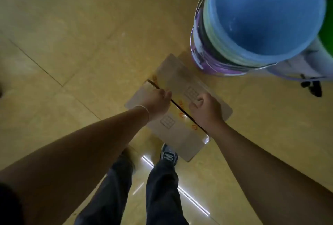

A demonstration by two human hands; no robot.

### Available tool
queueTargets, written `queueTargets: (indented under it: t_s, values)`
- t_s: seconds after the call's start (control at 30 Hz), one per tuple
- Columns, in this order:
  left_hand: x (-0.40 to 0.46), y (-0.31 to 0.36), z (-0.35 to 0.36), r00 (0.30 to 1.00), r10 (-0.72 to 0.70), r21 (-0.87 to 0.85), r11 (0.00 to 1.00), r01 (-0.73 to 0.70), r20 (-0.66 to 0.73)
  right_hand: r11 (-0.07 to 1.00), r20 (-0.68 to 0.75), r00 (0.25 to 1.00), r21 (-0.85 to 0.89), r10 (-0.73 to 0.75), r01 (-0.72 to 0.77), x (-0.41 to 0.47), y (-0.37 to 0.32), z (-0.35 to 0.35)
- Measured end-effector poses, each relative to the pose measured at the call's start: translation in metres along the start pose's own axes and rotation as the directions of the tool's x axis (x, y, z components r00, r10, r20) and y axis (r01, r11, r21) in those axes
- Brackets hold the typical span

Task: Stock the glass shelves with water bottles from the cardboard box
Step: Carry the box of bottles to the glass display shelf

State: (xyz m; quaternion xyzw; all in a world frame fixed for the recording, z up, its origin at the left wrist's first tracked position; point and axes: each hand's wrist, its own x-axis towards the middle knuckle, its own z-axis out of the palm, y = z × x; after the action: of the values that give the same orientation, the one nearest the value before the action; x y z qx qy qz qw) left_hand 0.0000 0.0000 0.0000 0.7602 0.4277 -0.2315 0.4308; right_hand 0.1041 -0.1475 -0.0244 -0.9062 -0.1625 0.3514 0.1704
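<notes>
A closed cardboard box [177, 79] lies on the tan tiled floor straight below me, its two top flaps meeting at a dark seam with orange-printed tape. My left hand [156, 101] grips the edge of the left flap at the seam, fingers curled into the gap. My right hand [205, 107] grips the edge of the right flap, fingers curled, beside a small grid mark. No water bottles or glass shelves are in view.
A tall stack of buckets [261, 17], blue on top, stands just right of the box's far end. A green object [327, 41] shows at the right edge. My legs and shoes [168, 154] stand at the box's near end.
</notes>
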Motion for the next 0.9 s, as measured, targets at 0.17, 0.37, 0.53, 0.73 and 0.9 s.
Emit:
queueTargets:
  t_s: [0.17, 0.37, 0.53, 0.73, 0.9]
  values:
    - [0.029, -0.028, 0.056, 0.983, -0.168, -0.025, 0.985, 0.17, 0.072, 0.944, 0.111, 0.993, -0.321, -0.036, 0.07, 0.025, 0.037, 0.051]
    - [0.046, -0.039, 0.071, 0.981, -0.161, 0.039, 0.987, 0.158, 0.113, 0.854, 0.158, 0.981, -0.489, -0.114, 0.178, 0.04, 0.049, 0.061]
    - [0.056, -0.029, 0.074, 0.982, -0.105, 0.106, 0.99, 0.089, 0.157, 0.826, 0.213, 0.96, -0.496, -0.181, 0.266, 0.042, 0.042, 0.034]
    - [0.059, -0.013, 0.094, 0.952, -0.08, 0.304, 0.952, -0.014, 0.295, 0.857, 0.06, 0.961, -0.44, -0.27, 0.269, 0.034, 0.03, -0.019]
    - [0.055, -0.009, 0.1, 0.948, -0.097, 0.444, 0.895, -0.05, 0.302, 0.861, 0.047, 0.977, -0.464, -0.209, 0.206, 0.053, 0.03, -0.053]
